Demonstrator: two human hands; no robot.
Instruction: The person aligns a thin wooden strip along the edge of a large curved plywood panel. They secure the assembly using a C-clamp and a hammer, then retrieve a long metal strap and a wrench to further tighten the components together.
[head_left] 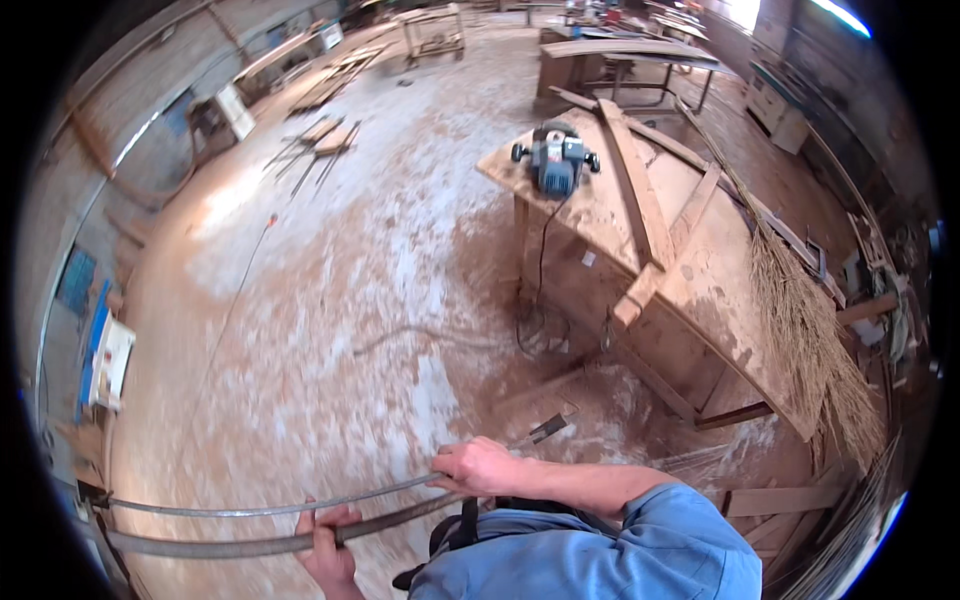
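Over dusty floor (330, 300), right grip (478, 466) curls round bar (230, 511)

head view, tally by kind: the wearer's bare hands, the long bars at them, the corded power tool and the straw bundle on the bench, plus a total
left hand and right hand: 2
upper bar and lower bar: 2
power tool: 1
straw bundle: 1
total: 6
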